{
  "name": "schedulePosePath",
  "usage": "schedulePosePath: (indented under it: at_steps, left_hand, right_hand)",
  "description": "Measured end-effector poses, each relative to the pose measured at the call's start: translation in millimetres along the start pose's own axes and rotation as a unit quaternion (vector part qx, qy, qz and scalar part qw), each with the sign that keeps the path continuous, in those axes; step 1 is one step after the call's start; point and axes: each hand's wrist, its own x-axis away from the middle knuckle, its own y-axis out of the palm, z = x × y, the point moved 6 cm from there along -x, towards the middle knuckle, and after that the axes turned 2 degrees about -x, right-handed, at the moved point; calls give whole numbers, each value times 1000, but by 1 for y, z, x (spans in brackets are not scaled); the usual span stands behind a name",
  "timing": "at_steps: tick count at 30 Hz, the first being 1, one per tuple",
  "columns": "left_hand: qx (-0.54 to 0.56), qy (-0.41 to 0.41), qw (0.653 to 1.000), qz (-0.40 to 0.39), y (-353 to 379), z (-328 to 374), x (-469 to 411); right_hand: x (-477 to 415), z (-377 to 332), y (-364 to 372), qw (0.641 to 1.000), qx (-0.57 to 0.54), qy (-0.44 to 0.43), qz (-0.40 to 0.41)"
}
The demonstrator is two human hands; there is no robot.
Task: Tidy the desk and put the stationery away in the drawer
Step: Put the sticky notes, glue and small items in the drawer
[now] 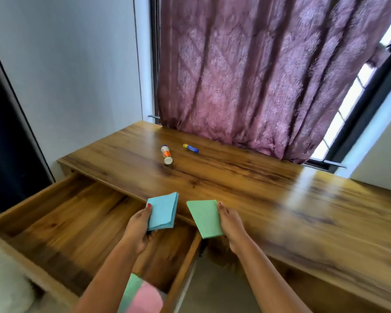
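My left hand [137, 229] grips a blue pad of paper [162, 211] above the open wooden drawer [61, 224]. My right hand [231, 227] grips a green pad of paper [204, 219] by its right edge, over the desk's front edge. In the drawer's near right corner lie green and pink pads [140, 294], partly hidden by my left forearm. Farther back on the wooden desk [246, 184] lie a white and orange glue stick [166, 154] and a smaller blue glue stick with a yellow cap [190, 148].
A mauve patterned curtain [257, 75] hangs behind the desk and touches its back edge. A window frame [366, 105] runs at the right. A white wall stands to the left, with a dark panel [2, 132] beside it.
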Motion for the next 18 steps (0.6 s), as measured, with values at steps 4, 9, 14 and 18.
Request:
schedulePosePath:
  at_steps: [4,9,14,18]
  left_hand:
    - [-57,-10,998,39,-92,4,-17]
    - [-137,7,989,52,-192,24,-46]
    - [-212,-32,977,-25,-205,16,-62]
    - [-247,-89,958,-113,-174,-2,-63]
  right_hand:
    - [13,27,79,999,43,-24,9]
    - [36,63,145,983,170,-21,65]
    - [49,66,164,963,239,-11,125]
    - [50,77,161,947,285,40,142]
